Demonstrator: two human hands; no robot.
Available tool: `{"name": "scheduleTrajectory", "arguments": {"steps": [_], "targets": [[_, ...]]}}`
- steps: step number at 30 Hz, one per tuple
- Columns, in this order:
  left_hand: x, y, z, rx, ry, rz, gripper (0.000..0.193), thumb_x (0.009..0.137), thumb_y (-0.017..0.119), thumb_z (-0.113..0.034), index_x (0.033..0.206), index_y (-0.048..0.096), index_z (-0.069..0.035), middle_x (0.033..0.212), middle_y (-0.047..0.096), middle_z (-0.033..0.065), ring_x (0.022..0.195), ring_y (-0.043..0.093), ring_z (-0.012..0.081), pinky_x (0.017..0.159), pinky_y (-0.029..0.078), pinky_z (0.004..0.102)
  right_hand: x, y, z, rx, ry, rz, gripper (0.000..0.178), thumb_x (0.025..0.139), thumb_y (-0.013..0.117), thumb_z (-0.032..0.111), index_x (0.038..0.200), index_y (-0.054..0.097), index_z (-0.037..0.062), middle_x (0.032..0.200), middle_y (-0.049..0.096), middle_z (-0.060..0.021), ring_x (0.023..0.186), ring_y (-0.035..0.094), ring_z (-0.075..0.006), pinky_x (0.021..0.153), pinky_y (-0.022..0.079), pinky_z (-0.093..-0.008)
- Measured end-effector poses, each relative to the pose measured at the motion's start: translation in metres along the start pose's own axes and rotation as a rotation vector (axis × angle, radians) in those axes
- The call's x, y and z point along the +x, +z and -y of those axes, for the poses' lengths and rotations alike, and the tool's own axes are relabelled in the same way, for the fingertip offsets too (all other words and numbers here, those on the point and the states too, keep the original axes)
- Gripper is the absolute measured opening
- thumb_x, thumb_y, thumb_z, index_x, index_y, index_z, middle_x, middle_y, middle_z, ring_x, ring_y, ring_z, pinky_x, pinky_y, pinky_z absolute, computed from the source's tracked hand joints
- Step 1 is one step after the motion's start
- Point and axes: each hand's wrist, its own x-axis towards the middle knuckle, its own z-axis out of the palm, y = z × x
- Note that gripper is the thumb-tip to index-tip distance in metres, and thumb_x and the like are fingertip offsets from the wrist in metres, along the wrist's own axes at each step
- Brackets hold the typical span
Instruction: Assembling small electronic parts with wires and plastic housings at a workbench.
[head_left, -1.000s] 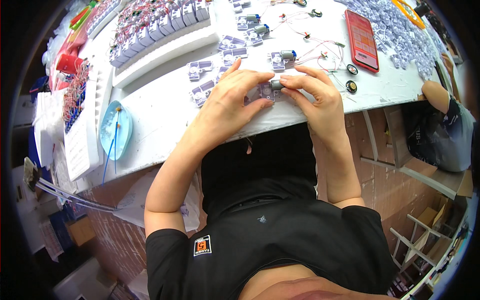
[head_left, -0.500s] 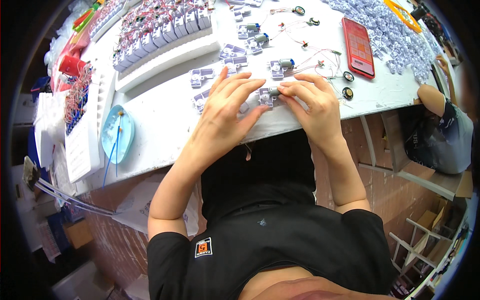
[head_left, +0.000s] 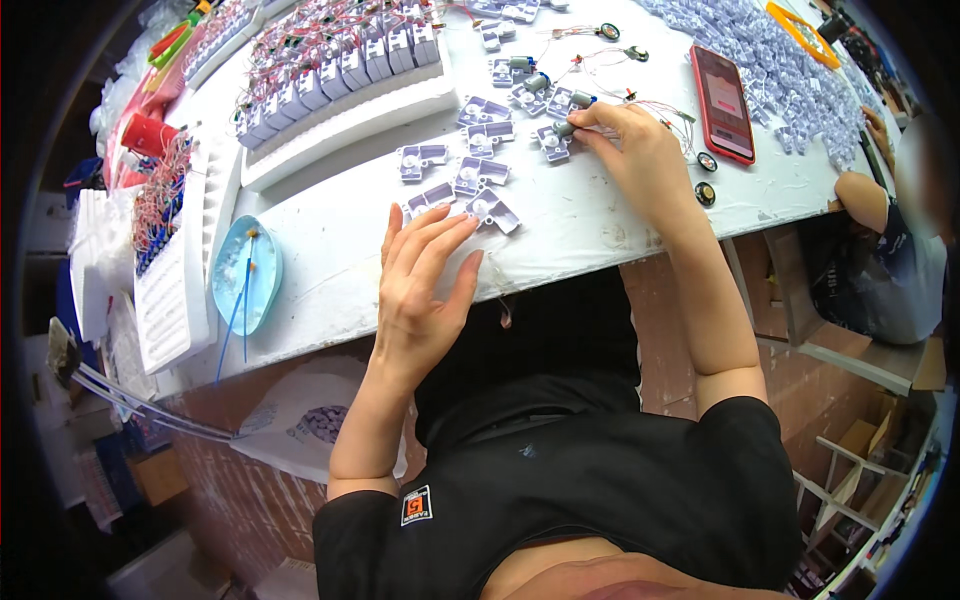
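Observation:
My right hand point(head_left: 640, 160) pinches a small cylindrical motor point(head_left: 564, 129) between thumb and fingers. That motor sits at a light-grey plastic housing point(head_left: 551, 146), down at the table beside other housings fitted with motors. My left hand point(head_left: 425, 285) hovers near the table's front edge with its fingers apart and holds nothing. Just beyond its fingertips lies a housing without a motor point(head_left: 494, 211). Several more such housings point(head_left: 480, 175) are spread between my two hands. Behind my right hand, another motor point(head_left: 581, 100) rests in its housing.
A white foam tray point(head_left: 350, 125) bears rows of wired housings. To the left are a light-blue dish point(head_left: 247, 285) with a thin blue stick and a second foam tray point(head_left: 170, 320). A red phone point(head_left: 722, 105) lies before a heap of grey parts point(head_left: 770, 85). Another person's arm point(head_left: 862, 198) is at right.
My right hand has moved away from me, carrying the housing with its motor to the others. My left hand has drawn back toward the front edge, away from that housing.

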Motion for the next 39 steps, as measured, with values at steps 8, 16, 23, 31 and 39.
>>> {"name": "scheduleTrajectory", "arguments": {"steps": [8,16,23,31,39], "targets": [[-0.005,-0.007,0.005,-0.036,-0.001,-0.095,0.036,0.082,0.07,0.006,0.116,0.068,-0.004,0.115,0.07,0.0107,0.119,0.062,0.0273,0.118,0.03,0.0518,0.0,-0.002,-0.001,-0.111,-0.125,-0.067,0.017,0.085,0.072,0.013,0.101,0.073,0.0104,0.097,0.073,-0.0078,0.092,0.067,-0.0276,0.08,0.054,-0.0379],[-0.017,-0.034,0.027,0.003,-0.104,-0.254,0.034,0.087,0.061,0.011,0.119,0.062,0.001,0.114,0.069,0.0133,0.115,0.063,0.0244,0.118,0.03,0.0522,-0.013,-0.047,0.007,-0.174,-0.206,-0.343,0.029,0.081,0.075,0.004,0.108,0.073,0.0104,0.104,0.072,-0.0049,0.098,0.067,-0.0255,0.088,0.053,-0.0355],[-0.023,-0.029,0.041,-0.277,-0.403,-0.325,0.034,0.095,0.056,0.005,0.128,0.06,0.002,0.114,0.068,0.0144,0.117,0.061,0.0224,0.115,0.036,0.0421,-0.032,-0.091,-0.139,-0.587,0.055,-0.479,0.041,0.084,0.057,-0.011,0.112,0.073,0.0137,0.116,0.068,-0.0082,0.11,0.059,-0.0288,0.097,0.047,-0.0398],[-0.026,-0.029,0.041,-0.251,-0.472,-0.343,0.033,0.096,0.057,0.003,0.129,0.06,0.002,0.113,0.069,0.014,0.112,0.062,0.0209,0.108,0.041,0.0375,-0.029,-0.081,-0.136,-0.616,0.05,-0.331,0.049,0.08,0.055,-0.014,0.11,0.075,0.0188,0.127,0.062,-0.0085,0.122,0.052,-0.0319,0.105,0.043,-0.0405],[-0.023,-0.026,0.036,-0.13,-0.406,-0.356,0.031,0.095,0.058,0.003,0.126,0.062,0.002,0.109,0.071,0.0133,0.114,0.064,0.023,0.111,0.04,0.0403,-0.033,-0.086,-0.123,-0.556,0.054,-0.489,0.049,0.083,0.052,-0.016,0.11,0.074,0.0183,0.122,0.063,-0.0067,0.12,0.055,-0.0284,0.102,0.045,-0.0396]]}}
